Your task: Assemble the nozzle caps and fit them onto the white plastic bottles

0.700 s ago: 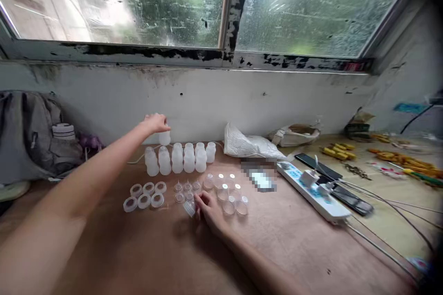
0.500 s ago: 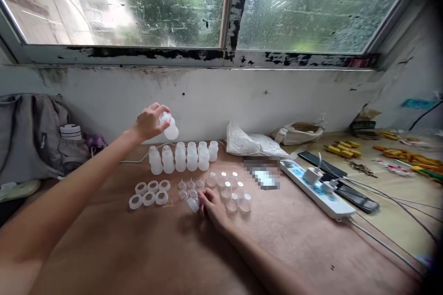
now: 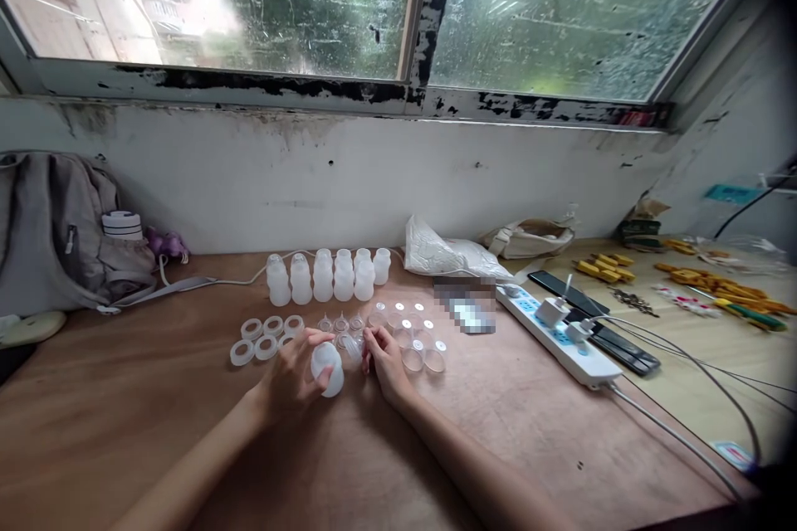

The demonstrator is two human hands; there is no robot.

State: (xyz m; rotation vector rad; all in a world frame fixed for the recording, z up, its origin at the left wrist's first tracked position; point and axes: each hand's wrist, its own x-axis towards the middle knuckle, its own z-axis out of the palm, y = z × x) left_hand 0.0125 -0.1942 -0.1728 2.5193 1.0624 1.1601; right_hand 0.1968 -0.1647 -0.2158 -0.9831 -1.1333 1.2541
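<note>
My left hand [image 3: 292, 372] is wrapped round a small white plastic bottle [image 3: 328, 367], held tilted just above the brown table [image 3: 155, 398]. Beside it, my right hand [image 3: 384, 357] pinches a small clear nozzle piece [image 3: 352, 347] close to the bottle's mouth. Behind the hands stand several more white bottles [image 3: 324, 274] in a row. White rings [image 3: 265, 336] lie to the left, small clear nozzles [image 3: 339, 322] sit in the middle, and clear caps [image 3: 418, 340] lie to the right.
A grey backpack [image 3: 56, 232] leans on the wall at the left. A white plastic bag [image 3: 445, 255], a white power strip [image 3: 557, 336] with chargers and cables, dark phones [image 3: 598, 323] and yellow tools [image 3: 716, 282] lie to the right.
My left hand has lifted a bottle from the back row and brought it down and toward me, next to my right hand. My right hand has raised the clear piece off the table.
</note>
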